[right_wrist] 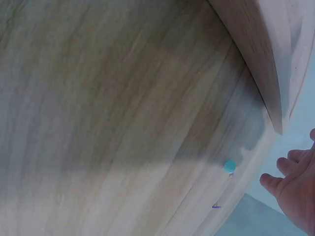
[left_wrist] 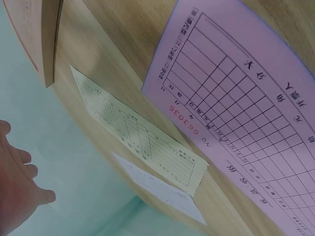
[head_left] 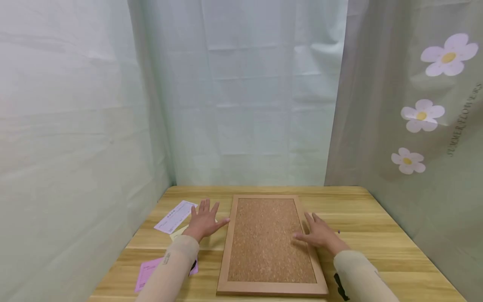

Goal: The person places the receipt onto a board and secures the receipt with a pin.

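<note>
The cork board [head_left: 271, 239] lies flat, face up in its wooden frame, at the lower centre of the head view. No paper shows on its face. At its left rim, the person's left grip [head_left: 204, 221] has its fingers spread and holds nothing. The right grip [head_left: 318, 233] is open and unloaded too, with its thumb over the right rim; I can't tell whether either touches the wood.

Left of the board on the counter [head_left: 396, 260] lie a white slip [head_left: 175, 217], a yellowish slip [head_left: 179, 232] partly behind the left hand, and a pink slip [head_left: 148, 270] under the left sleeve [head_left: 177, 264]. To the right, the right wrist view shows a small turquoise thing [right_wrist: 230, 166] near its lower right.

I'd judge it early: the board seems laid out, while any work with the slips looks left to do. A pale curtain [head_left: 256, 92] hangs behind.
</note>
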`<action>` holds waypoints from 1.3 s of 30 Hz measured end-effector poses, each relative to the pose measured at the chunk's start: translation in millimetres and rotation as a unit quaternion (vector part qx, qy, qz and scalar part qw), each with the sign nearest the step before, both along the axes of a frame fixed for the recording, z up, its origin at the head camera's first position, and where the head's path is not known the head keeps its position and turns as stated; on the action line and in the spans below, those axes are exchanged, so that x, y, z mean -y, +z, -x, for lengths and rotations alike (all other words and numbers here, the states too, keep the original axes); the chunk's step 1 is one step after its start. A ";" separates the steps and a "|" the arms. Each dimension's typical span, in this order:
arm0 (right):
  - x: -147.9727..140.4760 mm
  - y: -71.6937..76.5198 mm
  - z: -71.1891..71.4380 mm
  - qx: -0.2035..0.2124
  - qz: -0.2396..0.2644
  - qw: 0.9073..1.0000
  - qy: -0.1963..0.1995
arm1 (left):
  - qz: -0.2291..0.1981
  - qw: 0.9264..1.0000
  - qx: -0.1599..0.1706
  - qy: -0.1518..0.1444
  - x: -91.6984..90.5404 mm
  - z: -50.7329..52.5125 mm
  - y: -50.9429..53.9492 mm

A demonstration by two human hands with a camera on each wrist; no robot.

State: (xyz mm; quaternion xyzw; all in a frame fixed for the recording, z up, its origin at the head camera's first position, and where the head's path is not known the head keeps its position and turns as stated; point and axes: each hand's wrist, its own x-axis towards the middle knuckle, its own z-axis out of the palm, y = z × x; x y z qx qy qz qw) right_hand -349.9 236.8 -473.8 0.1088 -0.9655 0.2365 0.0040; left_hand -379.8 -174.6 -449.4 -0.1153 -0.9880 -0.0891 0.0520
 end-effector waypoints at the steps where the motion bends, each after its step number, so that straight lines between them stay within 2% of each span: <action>1: 0.5 -1.4 0.1 0.003 0.001 1.000 0.001 | 0.000 1.000 0.000 0.000 0.2 -0.3 -0.1; 10: 6.4 -7.7 0.0 0.025 0.032 0.999 -0.002 | -0.022 1.000 0.000 -0.001 1.6 -3.8 2.9; 13: 8.6 -8.3 -0.6 0.033 0.042 0.999 -0.003 | -0.042 0.999 -0.001 -0.003 2.6 -2.9 2.9; 20: 12.2 -10.2 -3.1 0.042 0.053 0.998 -0.011 | -0.088 0.996 0.022 0.008 6.6 -0.1 0.7; 25: 13.5 -11.4 -2.8 0.046 0.067 0.997 -0.018 | -0.112 0.993 0.017 0.008 10.7 1.2 1.0; 28: 14.2 -11.1 -2.8 0.046 0.065 0.997 -0.020 | -0.120 0.993 0.019 0.005 12.8 1.3 1.2; 33: 14.6 -11.1 -1.7 0.049 0.057 0.997 -0.021 | -0.156 0.988 0.024 0.000 14.6 0.2 4.6; 39: 13.8 -12.4 0.2 0.054 0.052 0.997 -0.030 | -0.180 0.983 0.032 0.012 18.3 2.7 6.7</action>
